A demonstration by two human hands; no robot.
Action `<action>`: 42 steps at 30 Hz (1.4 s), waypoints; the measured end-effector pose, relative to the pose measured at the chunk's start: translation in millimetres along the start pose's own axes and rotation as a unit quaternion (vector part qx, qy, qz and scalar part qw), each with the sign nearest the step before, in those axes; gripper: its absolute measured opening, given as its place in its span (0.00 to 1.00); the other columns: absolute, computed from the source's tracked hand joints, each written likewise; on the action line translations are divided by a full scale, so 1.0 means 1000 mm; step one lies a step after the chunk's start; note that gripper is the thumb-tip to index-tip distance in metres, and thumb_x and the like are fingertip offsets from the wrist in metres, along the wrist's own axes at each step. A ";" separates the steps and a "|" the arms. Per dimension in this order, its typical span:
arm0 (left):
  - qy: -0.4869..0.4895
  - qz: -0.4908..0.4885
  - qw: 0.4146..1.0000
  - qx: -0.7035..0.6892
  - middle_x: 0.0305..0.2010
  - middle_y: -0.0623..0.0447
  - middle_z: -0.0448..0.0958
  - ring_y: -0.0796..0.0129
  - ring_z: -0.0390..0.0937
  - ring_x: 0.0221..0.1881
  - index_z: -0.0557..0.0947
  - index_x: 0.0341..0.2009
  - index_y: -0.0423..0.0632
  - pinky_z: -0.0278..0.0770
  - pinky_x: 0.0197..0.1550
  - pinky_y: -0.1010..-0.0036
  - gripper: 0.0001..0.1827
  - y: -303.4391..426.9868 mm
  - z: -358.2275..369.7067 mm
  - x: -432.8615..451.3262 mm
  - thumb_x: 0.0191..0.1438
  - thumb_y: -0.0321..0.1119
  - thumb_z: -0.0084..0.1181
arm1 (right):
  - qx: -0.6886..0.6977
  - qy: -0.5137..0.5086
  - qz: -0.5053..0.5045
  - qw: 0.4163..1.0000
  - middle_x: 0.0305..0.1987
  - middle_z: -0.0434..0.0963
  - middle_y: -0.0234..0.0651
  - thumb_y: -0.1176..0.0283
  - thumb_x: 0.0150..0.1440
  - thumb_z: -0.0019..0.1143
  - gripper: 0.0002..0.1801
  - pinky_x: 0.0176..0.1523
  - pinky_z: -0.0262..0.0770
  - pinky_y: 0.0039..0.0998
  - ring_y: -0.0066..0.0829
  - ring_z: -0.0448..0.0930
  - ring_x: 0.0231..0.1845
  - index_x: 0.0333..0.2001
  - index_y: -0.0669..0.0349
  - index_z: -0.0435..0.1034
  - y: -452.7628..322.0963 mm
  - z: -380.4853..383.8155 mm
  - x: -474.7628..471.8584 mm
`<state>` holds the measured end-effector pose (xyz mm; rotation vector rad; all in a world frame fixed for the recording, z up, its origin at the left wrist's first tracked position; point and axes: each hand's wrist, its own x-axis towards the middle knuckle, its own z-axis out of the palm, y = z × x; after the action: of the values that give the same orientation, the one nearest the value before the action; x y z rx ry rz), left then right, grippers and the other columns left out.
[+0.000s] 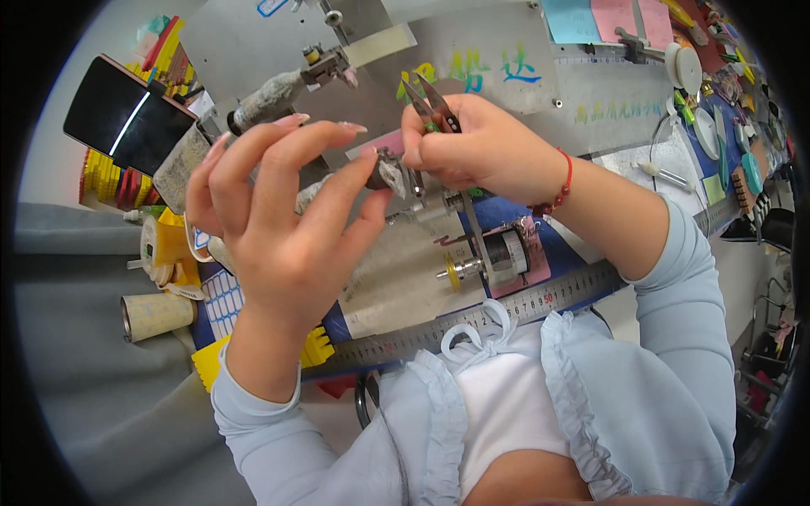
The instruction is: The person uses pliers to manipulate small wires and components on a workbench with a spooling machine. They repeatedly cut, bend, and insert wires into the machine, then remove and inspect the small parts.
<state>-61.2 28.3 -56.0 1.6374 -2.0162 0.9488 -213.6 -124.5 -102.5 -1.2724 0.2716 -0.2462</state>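
Note:
My right hand [468,142] is closed around a pair of small thread snips [430,104], blades pointing up and away from me. The two blades stand slightly apart at the tips. My left hand [285,215] has its thumb and index finger at a small metal machine part [392,174] with grey fuzzy wrapping. Whether those fingers pinch it or only touch it, I cannot tell. The other left fingers are spread in front of a metal arm wrapped in grey fuzz [269,98]. Just below my right hand is a metal cylinder fitting [440,209].
A black cylindrical unit with a shaft [506,256] lies on pink paper. A long steel ruler [557,297] runs along the front edge. On the left are a phone [126,114], a yellow cup [168,243] and a tipped pale cup [158,316]. Tools crowd the right, including a white-handled pen-like tool [667,176].

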 end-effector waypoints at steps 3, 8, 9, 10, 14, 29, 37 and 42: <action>0.015 -0.005 1.000 0.000 0.42 0.65 0.79 0.65 0.72 0.52 0.87 0.29 0.58 0.59 0.59 0.64 0.15 0.001 0.004 -0.001 0.30 0.33 0.71 | 0.001 0.007 -0.001 1.000 0.21 0.64 0.21 0.73 0.58 0.53 0.04 0.23 0.51 0.19 0.10 0.57 0.19 0.32 0.60 0.69 -0.002 0.002 -0.001; 0.027 -0.005 1.000 0.009 0.41 0.67 0.78 0.67 0.71 0.52 0.85 0.28 0.59 0.57 0.61 0.61 0.13 0.000 0.008 -0.001 0.32 0.37 0.70 | -0.006 0.017 0.012 1.000 0.21 0.63 0.20 0.72 0.58 0.54 0.04 0.23 0.51 0.19 0.09 0.57 0.20 0.31 0.59 0.68 -0.004 0.003 -0.001; 0.028 -0.004 0.999 0.015 0.41 0.67 0.78 0.67 0.71 0.52 0.85 0.28 0.59 0.57 0.61 0.61 0.13 -0.001 0.007 -0.001 0.32 0.37 0.70 | -0.009 0.018 0.014 1.000 0.21 0.63 0.19 0.72 0.58 0.55 0.05 0.23 0.51 0.19 0.09 0.57 0.20 0.31 0.59 0.68 -0.004 0.003 -0.001; 0.026 -0.007 1.000 0.009 0.40 0.66 0.78 0.67 0.71 0.51 0.85 0.29 0.60 0.58 0.61 0.61 0.14 -0.001 0.006 -0.002 0.31 0.37 0.71 | -0.013 0.022 0.016 1.000 0.21 0.63 0.19 0.72 0.58 0.55 0.05 0.23 0.51 0.19 0.09 0.57 0.20 0.31 0.59 0.68 -0.004 0.003 -0.001; 0.009 -0.006 1.000 -0.019 0.31 0.64 0.75 0.71 0.71 0.36 0.82 0.32 0.59 0.62 0.58 0.61 0.17 0.000 0.002 -0.003 0.32 0.37 0.73 | -0.018 0.023 0.005 1.000 0.21 0.63 0.19 0.71 0.58 0.56 0.05 0.23 0.51 0.19 0.09 0.57 0.20 0.31 0.58 0.69 -0.003 0.003 -0.001; -0.040 -0.087 0.982 -0.164 0.18 0.61 0.68 0.72 0.66 0.22 0.72 0.44 0.45 0.62 0.47 0.72 0.26 0.021 0.015 0.013 0.36 0.26 0.64 | -0.024 0.037 -0.005 0.999 0.20 0.63 0.20 0.70 0.57 0.58 0.06 0.23 0.51 0.18 0.10 0.57 0.19 0.33 0.59 0.70 -0.004 0.005 -0.003; -0.030 -0.054 0.983 -0.171 0.19 0.62 0.70 0.72 0.68 0.24 0.73 0.49 0.46 0.59 0.51 0.71 0.31 0.016 0.015 0.015 0.35 0.26 0.64 | -0.140 0.061 -0.067 0.986 0.22 0.74 0.24 0.71 0.57 0.61 0.06 0.25 0.62 0.17 0.11 0.70 0.21 0.34 0.63 0.76 0.002 0.005 -0.011; -0.081 -0.071 0.981 -0.162 0.22 0.61 0.74 0.71 0.70 0.27 0.78 0.50 0.48 0.60 0.53 0.69 0.30 0.016 -0.004 0.011 0.36 0.27 0.62 | -0.199 0.052 -0.086 0.975 0.22 0.77 0.28 0.75 0.56 0.62 0.05 0.26 0.67 0.17 0.13 0.74 0.22 0.29 0.65 0.76 -0.020 0.006 -0.035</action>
<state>-79.7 24.9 -50.7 1.6896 -1.9967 0.4211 -245.1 -113.0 -79.3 -1.6854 0.3107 -0.4239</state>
